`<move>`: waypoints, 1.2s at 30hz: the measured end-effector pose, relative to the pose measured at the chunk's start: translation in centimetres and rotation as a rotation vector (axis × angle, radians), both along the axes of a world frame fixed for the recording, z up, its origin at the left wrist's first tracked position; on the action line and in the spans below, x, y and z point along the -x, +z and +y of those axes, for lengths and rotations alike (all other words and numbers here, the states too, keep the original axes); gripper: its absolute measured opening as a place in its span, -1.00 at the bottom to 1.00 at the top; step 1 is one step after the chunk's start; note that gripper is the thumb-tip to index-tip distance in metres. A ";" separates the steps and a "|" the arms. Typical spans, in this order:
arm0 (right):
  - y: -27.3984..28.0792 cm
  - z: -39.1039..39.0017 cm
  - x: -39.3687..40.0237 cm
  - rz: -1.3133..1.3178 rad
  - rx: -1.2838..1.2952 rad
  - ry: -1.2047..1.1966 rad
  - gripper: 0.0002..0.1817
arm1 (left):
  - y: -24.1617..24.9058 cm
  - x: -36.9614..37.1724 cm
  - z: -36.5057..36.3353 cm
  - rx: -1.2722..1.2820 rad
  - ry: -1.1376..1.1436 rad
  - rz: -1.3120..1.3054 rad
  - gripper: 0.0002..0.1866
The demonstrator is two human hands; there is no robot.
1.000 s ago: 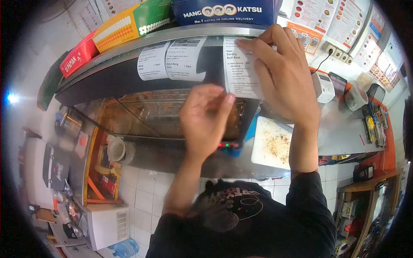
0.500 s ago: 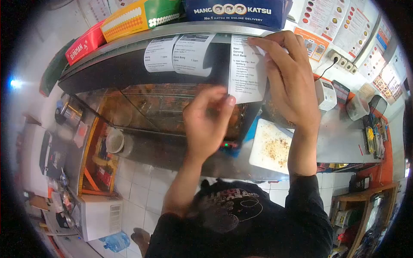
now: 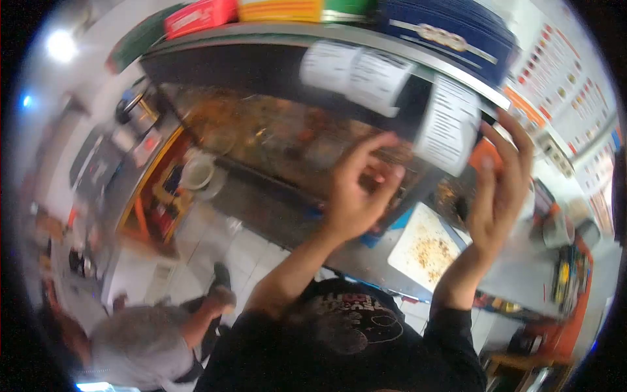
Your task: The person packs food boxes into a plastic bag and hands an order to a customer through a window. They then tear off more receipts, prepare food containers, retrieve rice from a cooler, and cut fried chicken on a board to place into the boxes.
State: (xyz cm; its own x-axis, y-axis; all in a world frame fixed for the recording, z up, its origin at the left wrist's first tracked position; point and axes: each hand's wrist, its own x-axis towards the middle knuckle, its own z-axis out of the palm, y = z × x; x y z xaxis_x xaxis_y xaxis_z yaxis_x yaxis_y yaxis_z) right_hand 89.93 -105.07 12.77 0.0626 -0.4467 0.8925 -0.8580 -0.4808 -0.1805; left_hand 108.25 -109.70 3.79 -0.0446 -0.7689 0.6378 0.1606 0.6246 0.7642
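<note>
My left hand (image 3: 362, 186) is open in front of the glass display case (image 3: 261, 134), thumb and fingers apart, just left of a hanging paper receipt (image 3: 447, 127). My right hand (image 3: 499, 189) is also open, fingers spread, close to the right side of that receipt. Neither hand appears to hold anything. The receipt hangs from the case's metal top edge (image 3: 281, 34). Two more receipts, one on the left (image 3: 328, 65) and one beside it (image 3: 379, 78), hang there too. The view is blurred by motion.
Below the hands lies a white cutting board (image 3: 418, 251) with brown crumbs. Boxes, including a dark blue one (image 3: 450, 39), stand above the case. At the lower left is another person (image 3: 140, 340) in a grey shirt. A bowl (image 3: 197, 171) is left of centre.
The view has shifted, so the case and receipts appear further right. My right hand has come off the receipt's top and lowered. The other person has come into view at lower left.
</note>
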 end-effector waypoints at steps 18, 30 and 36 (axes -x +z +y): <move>-12.1 0.5 -10.6 -0.280 -0.733 0.934 -0.67 | -41.2 -24.7 22.5 -1.403 -0.017 -1.179 -0.41; -1.4 5.0 -29.7 0.257 -0.520 1.830 -0.85 | -53.6 -29.4 43.7 -1.569 0.217 -0.696 -0.61; 6.9 11.8 -36.2 0.591 -0.506 1.751 -0.89 | -52.7 -33.4 41.8 -1.492 0.182 -0.621 -0.62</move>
State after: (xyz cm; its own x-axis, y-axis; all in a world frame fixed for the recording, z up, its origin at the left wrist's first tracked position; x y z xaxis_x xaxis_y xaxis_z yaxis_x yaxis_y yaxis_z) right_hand 126.15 -93.28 19.70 0.8674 0.2697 0.4182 0.4607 -0.7529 -0.4700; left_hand 141.69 -67.94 -48.86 0.1591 -0.6772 -0.7184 -0.3753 -0.7145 0.5904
